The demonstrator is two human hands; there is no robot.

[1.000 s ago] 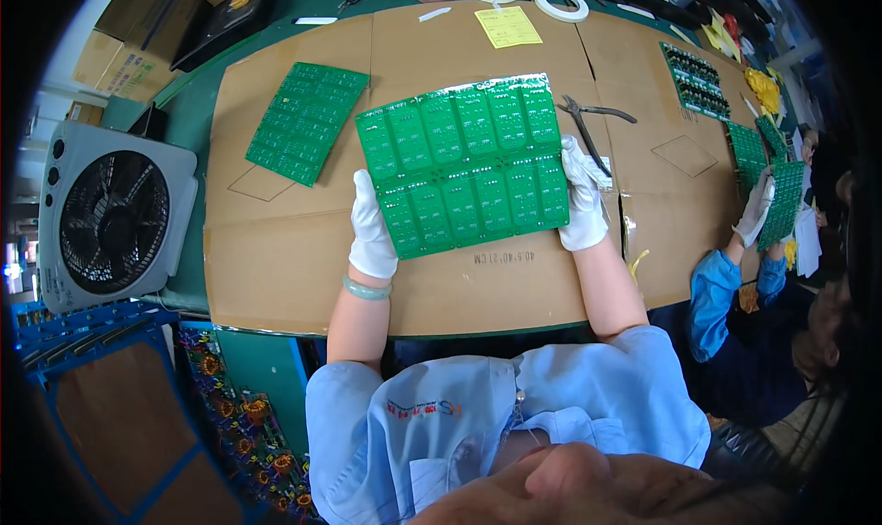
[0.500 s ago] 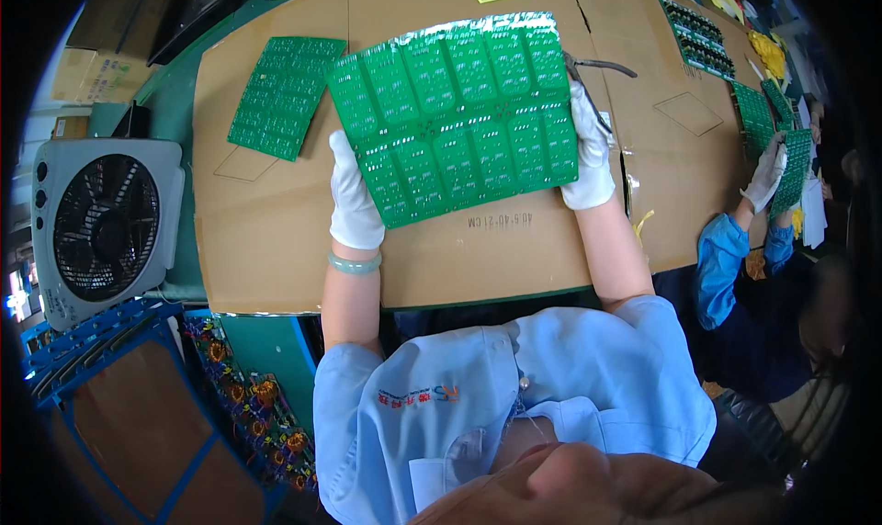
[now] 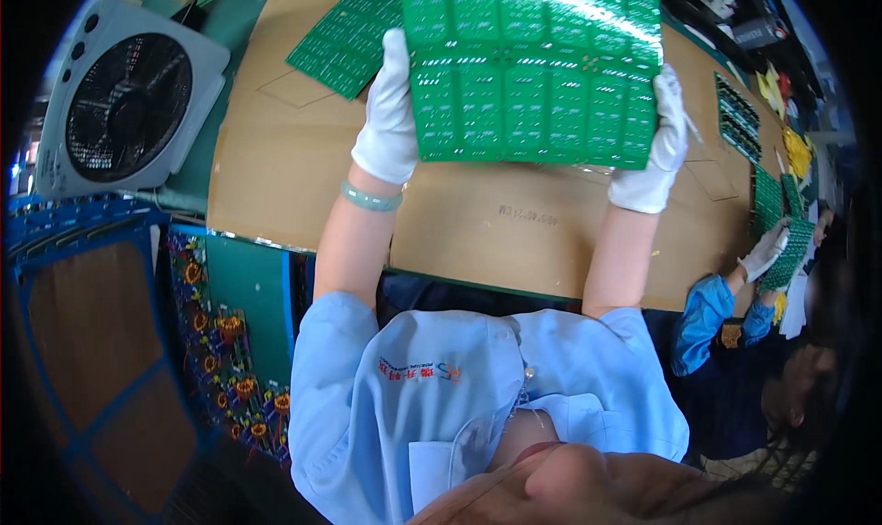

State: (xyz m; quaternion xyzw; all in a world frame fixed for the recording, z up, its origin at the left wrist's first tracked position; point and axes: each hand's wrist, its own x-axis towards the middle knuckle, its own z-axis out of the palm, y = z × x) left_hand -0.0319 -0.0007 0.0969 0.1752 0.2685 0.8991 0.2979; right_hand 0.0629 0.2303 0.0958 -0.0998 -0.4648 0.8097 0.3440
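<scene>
A large green circuit board panel (image 3: 537, 84) is held up in front of me, its rows of solder points facing me and a bright glare across its upper part. My left hand (image 3: 388, 116), in a white glove, grips the panel's left edge with the thumb on the near side. The right edge is gripped by my right hand (image 3: 660, 148), also gloved; its fingers are partly hidden behind the panel. A thin pale object sticks out beside the right hand, too small to make out. Behind the panel's left side, a second green circuit board (image 3: 344, 43) lies on the cardboard.
Brown cardboard (image 3: 487, 240) covers the table. A grey box fan (image 3: 129, 102) stands at the left, above a rack of coil-fitted boards (image 3: 230, 332). At the right, a co-worker's gloved hand (image 3: 764, 252) holds a smaller green board (image 3: 788, 257), near a populated board (image 3: 737, 116).
The panel and both hands sit higher and further right in view, and the panel is now nearly level. The whole scene has shifted with the head. The dark-handled tool beside my right hand no longer shows.
</scene>
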